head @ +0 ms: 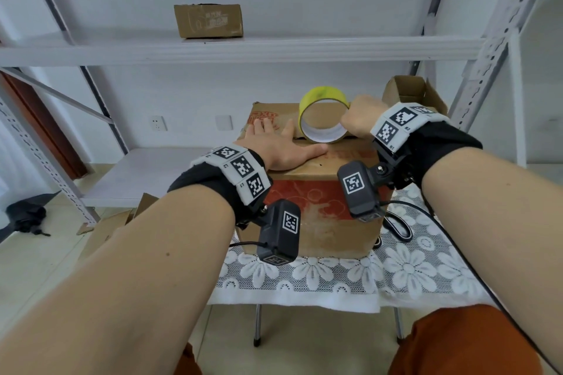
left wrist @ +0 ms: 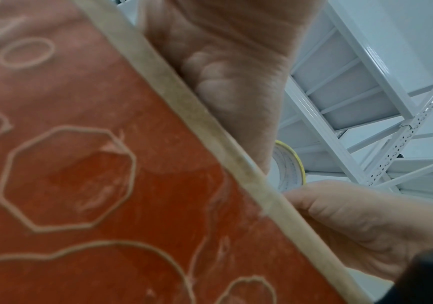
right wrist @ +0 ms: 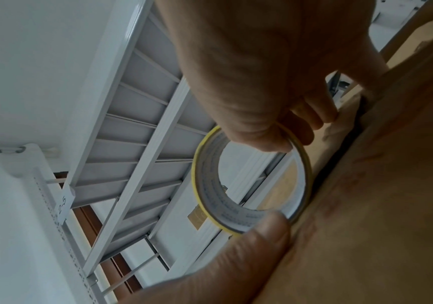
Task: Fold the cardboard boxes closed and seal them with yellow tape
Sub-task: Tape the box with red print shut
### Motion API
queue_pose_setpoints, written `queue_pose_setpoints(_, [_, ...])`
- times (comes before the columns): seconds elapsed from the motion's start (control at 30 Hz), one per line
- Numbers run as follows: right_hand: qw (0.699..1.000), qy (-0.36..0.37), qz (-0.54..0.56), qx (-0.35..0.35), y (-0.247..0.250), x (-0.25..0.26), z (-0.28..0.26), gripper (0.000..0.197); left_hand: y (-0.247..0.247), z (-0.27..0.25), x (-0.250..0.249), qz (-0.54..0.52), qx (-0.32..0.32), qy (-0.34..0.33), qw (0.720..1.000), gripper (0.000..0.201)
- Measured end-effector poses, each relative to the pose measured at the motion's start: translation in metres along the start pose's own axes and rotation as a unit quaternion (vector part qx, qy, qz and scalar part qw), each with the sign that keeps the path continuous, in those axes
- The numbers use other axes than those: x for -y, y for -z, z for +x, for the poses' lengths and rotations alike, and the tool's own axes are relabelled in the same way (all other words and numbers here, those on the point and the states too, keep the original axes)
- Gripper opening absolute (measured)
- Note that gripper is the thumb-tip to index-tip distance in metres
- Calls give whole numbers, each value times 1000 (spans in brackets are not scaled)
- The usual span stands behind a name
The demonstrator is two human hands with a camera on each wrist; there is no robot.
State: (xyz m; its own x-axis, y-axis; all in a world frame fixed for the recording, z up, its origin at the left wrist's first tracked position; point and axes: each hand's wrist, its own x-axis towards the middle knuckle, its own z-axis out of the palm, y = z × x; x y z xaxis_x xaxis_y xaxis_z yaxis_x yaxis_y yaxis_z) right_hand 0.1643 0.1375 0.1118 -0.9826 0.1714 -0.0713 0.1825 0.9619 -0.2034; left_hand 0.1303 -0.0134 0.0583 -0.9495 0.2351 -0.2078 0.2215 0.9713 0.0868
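A brown cardboard box [head: 316,219] with a red printed front stands on the lace-covered table, its top flaps folded down. My left hand [head: 274,143] lies flat on the box top with straight fingers, the thumb reaching toward the tape. A yellow tape roll [head: 323,114] stands on edge on the box top, and my right hand [head: 361,119] grips its right side. In the right wrist view the thumb and fingers pinch the tape roll [right wrist: 251,181] against the cardboard [right wrist: 379,195]. The left wrist view shows the box's red side [left wrist: 93,164], its top edge and a sliver of tape roll [left wrist: 292,164].
A smaller open box [head: 411,91] stands behind the right hand. Another closed box [head: 208,21] sits on the upper shelf of the grey metal rack [head: 243,49]. Black scissors [head: 397,227] lie on the lace tablecloth [head: 350,277] right of the box. Flattened cardboard [head: 112,228] lies on the floor left.
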Motion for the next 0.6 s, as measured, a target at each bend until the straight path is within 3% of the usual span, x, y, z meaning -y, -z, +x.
queue_pose_setpoints(0.13, [1000, -12, 20, -18, -1, -5, 5, 39, 2, -5, -2, 3, 5, 7, 1000, 107])
queue_pose_setpoints(0.27, [998, -15, 50, -45, 6, -6, -1, 17, 3, -6, -3, 5, 8, 9, 1000, 107])
queue_pose_setpoints(0.47, [994, 4, 59, -87, 4, -8, 4, 37, 2, -8, -4, 10, 6, 10, 1000, 106])
queue_pose_setpoints(0.57, [997, 0, 44, -69, 5, -4, -1, 3, 3, -10, -5, 13, 8, 11, 1000, 105])
queue_pose_setpoints(0.6, [997, -4, 40, -72, 5, -4, 2, 6, 4, -10, -5, 14, 10, 11, 1000, 105])
